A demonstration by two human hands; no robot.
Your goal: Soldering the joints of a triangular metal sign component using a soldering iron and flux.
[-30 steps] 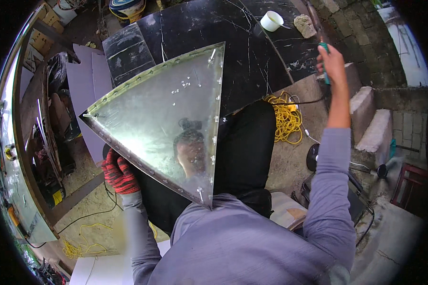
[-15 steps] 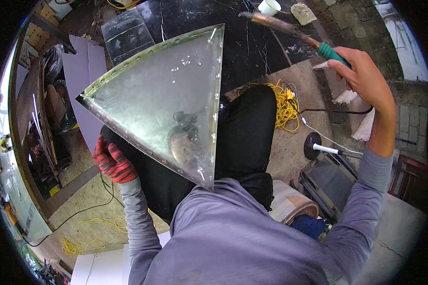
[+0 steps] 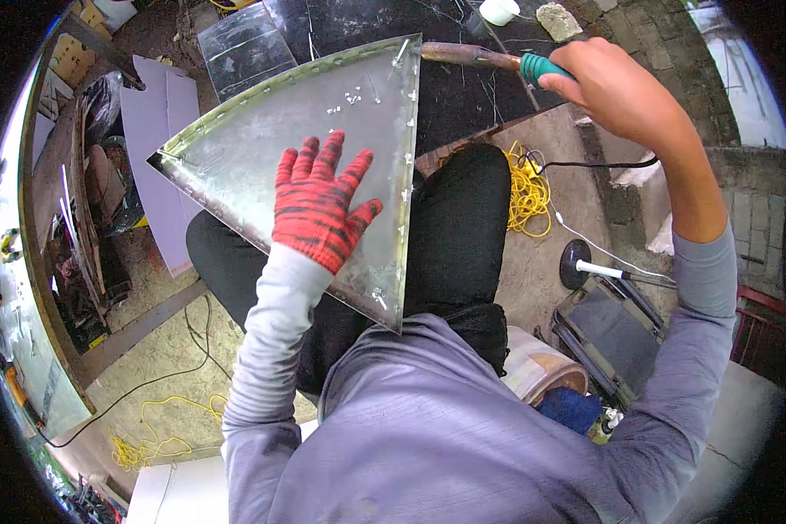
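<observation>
A grey, fan-shaped metal panel [image 3: 227,170] with a curved far rim rests over my lap, its narrow corner toward me. Small silvery bits [image 3: 352,96] lie on its face, and shiny spots dot its edges. My left hand [image 3: 321,205], in a red glove with black stripes, is spread over the panel's middle with the fingers apart. My bare right hand [image 3: 616,92] is wrapped round the green handle of a soldering iron [image 3: 476,55]. The iron's brown shaft reaches the panel's far right corner; its tip is hidden there.
A black marbled slab [image 3: 349,26] lies ahead, with a white cup [image 3: 499,10] and a stone [image 3: 558,22] on it. Coiled yellow cord [image 3: 528,196] and a dark folded frame [image 3: 607,336] are at right. A lilac board [image 3: 162,148] leans at left.
My left hand has moved up from beside the panel onto its face. The soldering iron has come down and left to the panel's far right corner. The panel has shifted slightly.
</observation>
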